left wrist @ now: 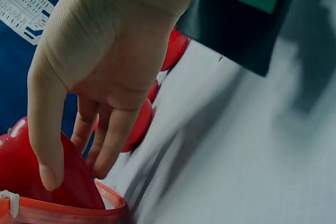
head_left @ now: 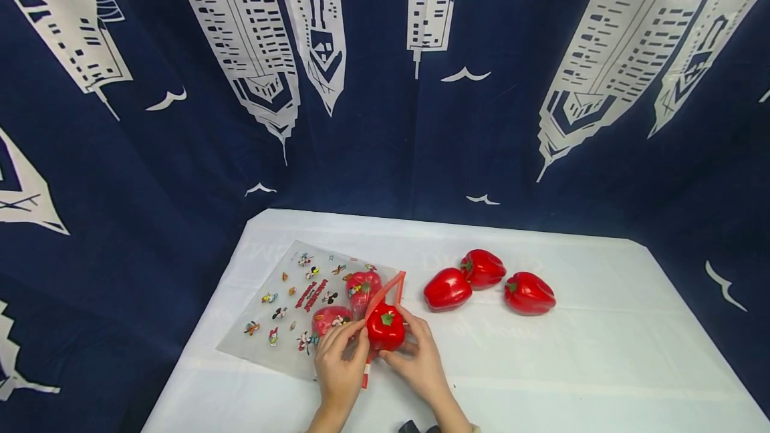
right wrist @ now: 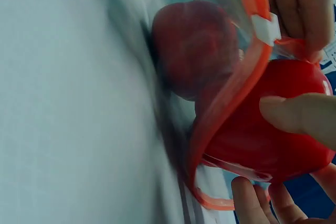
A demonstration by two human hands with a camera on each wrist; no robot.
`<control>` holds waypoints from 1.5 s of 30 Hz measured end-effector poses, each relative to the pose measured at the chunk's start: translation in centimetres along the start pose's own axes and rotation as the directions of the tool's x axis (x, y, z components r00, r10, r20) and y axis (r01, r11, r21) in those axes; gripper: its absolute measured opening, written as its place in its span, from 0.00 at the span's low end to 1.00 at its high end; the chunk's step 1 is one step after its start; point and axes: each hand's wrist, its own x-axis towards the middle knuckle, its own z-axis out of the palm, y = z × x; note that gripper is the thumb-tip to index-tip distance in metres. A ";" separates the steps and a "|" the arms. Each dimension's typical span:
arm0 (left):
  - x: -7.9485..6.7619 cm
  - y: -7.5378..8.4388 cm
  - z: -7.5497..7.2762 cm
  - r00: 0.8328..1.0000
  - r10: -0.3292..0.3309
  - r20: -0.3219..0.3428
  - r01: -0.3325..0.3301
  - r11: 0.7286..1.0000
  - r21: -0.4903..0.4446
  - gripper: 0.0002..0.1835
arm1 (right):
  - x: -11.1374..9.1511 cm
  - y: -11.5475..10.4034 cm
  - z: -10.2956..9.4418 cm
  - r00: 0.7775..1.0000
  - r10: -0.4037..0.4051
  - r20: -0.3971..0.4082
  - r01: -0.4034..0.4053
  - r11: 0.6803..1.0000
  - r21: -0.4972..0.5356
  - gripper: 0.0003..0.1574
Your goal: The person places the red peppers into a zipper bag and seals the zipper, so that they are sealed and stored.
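Note:
A clear zip bag (head_left: 259, 336) with cartoon prints and a red-orange zip edge lies on the table, its mouth spread apart. Inside it are two red bell peppers, one at the upper right (head_left: 363, 289) and another lower left (head_left: 327, 318). My left hand (head_left: 339, 363) pinches the bag's edge at the mouth. A third red bell pepper (head_left: 386, 327), its green stem end showing, is at the mouth, partly within the zip edge. My right hand (head_left: 424, 356) holds this pepper, thumb on one side and fingers on the other, as the right wrist view shows.
Three loose red bell peppers lie right of the bag: one nearest it (head_left: 448, 289), one behind (head_left: 484, 268), one farther right (head_left: 529, 293). A white cloth covers the table (head_left: 571, 366). A navy curtain (head_left: 385, 152) with white buildings hangs behind.

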 end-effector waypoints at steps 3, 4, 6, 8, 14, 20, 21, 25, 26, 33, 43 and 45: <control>-0.1 0.0 0.0 1.000 0.013 -0.006 -0.013 1.000 -0.006 0.12 | 0.0 0.4 0.3 1.000 -0.012 0.012 0.012 1.000 -0.015 0.51; -0.1 0.1 0.0 1.000 0.016 -0.007 -0.016 1.000 -0.008 0.12 | 0.0 0.5 0.4 1.000 -0.017 0.019 0.017 1.000 -0.020 0.52; -0.1 0.1 0.0 1.000 0.017 -0.010 -0.017 1.000 -0.008 0.12 | -0.1 0.5 0.5 0.999 -0.017 0.033 0.018 1.000 -0.022 0.53; -0.1 0.1 0.0 1.000 0.015 -0.011 -0.015 1.000 -0.008 0.13 | -0.1 0.6 0.5 0.999 -0.004 0.041 0.005 1.000 -0.012 0.52; -0.1 0.3 0.0 1.000 0.020 -0.023 -0.020 1.000 -0.012 0.14 | -0.2 0.8 0.6 0.999 0.032 0.036 -0.035 0.995 0.098 0.43; -0.2 0.4 0.0 1.000 0.017 -0.020 -0.018 1.000 -0.012 0.14 | -0.2 0.7 1.1 1.000 0.013 -0.015 -0.012 0.997 0.072 0.41; -0.2 0.3 0.1 1.000 0.018 -0.021 -0.018 1.000 -0.012 0.14 | -0.2 0.7 1.2 1.000 0.012 -0.024 -0.010 0.998 0.065 0.41; -0.2 0.3 0.1 0.999 0.038 -0.031 -0.039 0.999 -0.011 0.14 | -0.1 0.2 1.6 0.999 0.005 -0.047 -0.004 0.999 0.039 0.41; -0.2 0.3 0.1 0.998 0.044 -0.034 -0.045 0.999 -0.011 0.14 | -0.2 0.0 1.6 0.999 0.005 -0.048 -0.003 0.999 0.038 0.41; -0.1 0.3 0.1 0.998 0.048 -0.033 -0.048 0.999 -0.014 0.15 | -0.9 -3.2 1.4 0.999 -0.026 -0.025 0.027 0.998 0.056 0.38; 0.0 0.4 0.1 0.998 0.060 -0.031 -0.061 0.998 -0.027 0.15 | -0.9 -3.1 1.5 0.990 -0.137 0.028 0.137 0.991 0.006 0.33; 0.1 0.3 0.0 0.998 0.060 -0.029 -0.061 0.998 -0.030 0.15 | -0.8 -2.8 1.5 0.986 -0.166 0.029 0.166 0.986 -0.005 0.31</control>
